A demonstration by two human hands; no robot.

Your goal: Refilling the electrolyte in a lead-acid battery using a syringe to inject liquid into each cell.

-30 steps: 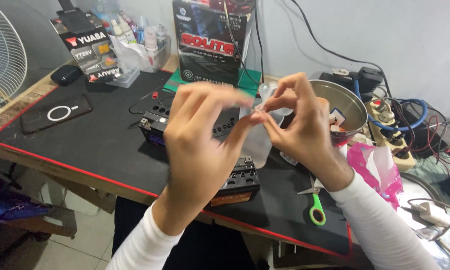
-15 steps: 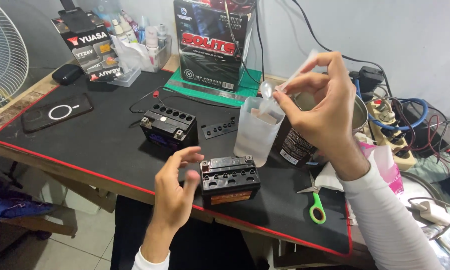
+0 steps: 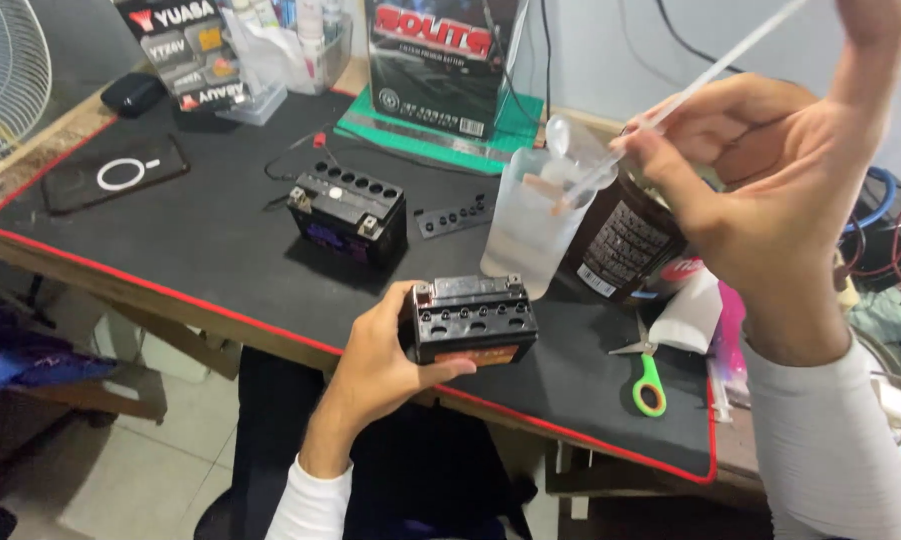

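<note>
A small black battery [image 3: 474, 321] sat near the front edge of the black mat [image 3: 201, 240], the left hand [image 3: 386, 362] wrapped around its left side. The right hand [image 3: 771, 190] was raised, fingers pinched on a thin clear pipette [image 3: 671, 100] angled above a translucent plastic container [image 3: 527, 232]. A second battery [image 3: 349, 210] stood behind; green-handled scissors [image 3: 647, 380] lay right.

Left hand [image 3: 386, 365] grips black battery [image 3: 474, 320] (right hand [image 3: 771, 180] pinches pipette [image 3: 671, 105]).
</note>
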